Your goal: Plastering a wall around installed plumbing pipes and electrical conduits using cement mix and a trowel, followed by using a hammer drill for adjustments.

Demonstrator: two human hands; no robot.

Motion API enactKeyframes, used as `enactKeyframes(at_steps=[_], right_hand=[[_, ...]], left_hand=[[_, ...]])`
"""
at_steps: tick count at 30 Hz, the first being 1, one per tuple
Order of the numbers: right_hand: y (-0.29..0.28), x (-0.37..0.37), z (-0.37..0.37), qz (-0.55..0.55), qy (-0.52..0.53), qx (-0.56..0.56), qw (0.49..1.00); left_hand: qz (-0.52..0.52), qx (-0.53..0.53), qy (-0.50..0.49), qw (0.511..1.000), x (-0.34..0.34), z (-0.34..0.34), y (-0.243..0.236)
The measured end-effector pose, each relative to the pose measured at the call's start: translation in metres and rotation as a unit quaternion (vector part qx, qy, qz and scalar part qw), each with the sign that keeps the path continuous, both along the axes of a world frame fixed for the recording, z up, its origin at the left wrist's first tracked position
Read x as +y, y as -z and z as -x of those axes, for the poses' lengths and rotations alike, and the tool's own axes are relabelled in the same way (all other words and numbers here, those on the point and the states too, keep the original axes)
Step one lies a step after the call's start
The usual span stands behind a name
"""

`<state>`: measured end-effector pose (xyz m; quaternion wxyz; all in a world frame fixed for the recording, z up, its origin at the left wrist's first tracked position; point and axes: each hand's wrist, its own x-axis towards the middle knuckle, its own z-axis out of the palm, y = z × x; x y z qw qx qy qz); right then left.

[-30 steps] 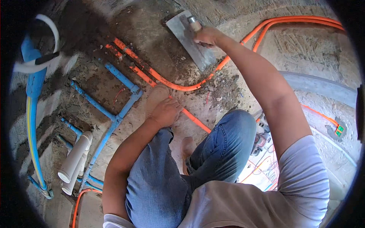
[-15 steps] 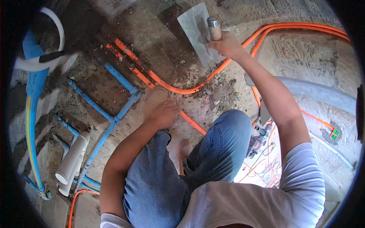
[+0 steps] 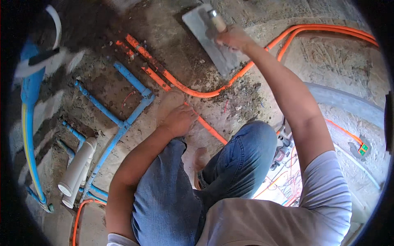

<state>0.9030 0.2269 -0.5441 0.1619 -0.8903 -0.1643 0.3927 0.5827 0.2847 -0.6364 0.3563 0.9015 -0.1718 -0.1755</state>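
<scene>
My right hand point(image 3: 234, 37) grips the pale handle of a rectangular metal plastering trowel point(image 3: 205, 37), its flat blade close to the wet grey wall surface point(image 3: 172, 45). The blade's lower end is beside the bend of an orange conduit point(image 3: 197, 93). My left hand point(image 3: 179, 121) lies loosely at my bent knee, just behind a beige shoe point(image 3: 172, 98), with nothing seen in it. Its fingertips are partly hidden and come close to a straight orange conduit point(image 3: 211, 130) running past them.
Branching blue pipes point(image 3: 137, 110) run along the left, with white capped pipes point(image 3: 78, 166) beside them. A blue hose with a yellow stripe point(image 3: 29, 135) curves at far left. A grey curved board point(image 3: 349, 102) and a green box point(image 3: 363, 149) are at right. Loose wires point(image 3: 289, 184) lie beyond my knee.
My right hand and the trowel have shifted a little to the left across the wet surface, with the blade's lower end slightly nearer to me. My left hand stays at my knee.
</scene>
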Motion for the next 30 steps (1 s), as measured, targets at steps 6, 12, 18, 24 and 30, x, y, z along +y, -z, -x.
enactKeyframes(at_steps=[6, 12, 18, 24, 30], right_hand=[[0.017, -0.016, -0.008, -0.058, 0.083, -0.018, 0.995], [0.009, -0.008, 0.003, -0.035, 0.092, 0.018, 0.995], [0.017, -0.008, -0.005, -0.063, 0.031, 0.013, 0.997], [0.053, -0.022, 0.013, -0.015, 0.038, 0.042, 0.998], [0.033, -0.018, 0.018, 0.016, 0.009, 0.005, 1.000]], left_hand=[[0.021, -0.071, -0.021, 0.997, -0.005, 0.007, 0.014], [0.029, -0.058, -0.021, 0.998, -0.002, 0.007, 0.013], [0.026, -0.068, -0.027, 0.997, -0.001, 0.004, 0.004], [0.013, -0.076, -0.017, 0.997, 0.000, 0.005, 0.007], [0.032, -0.029, -0.031, 0.999, -0.003, 0.003, 0.010]])
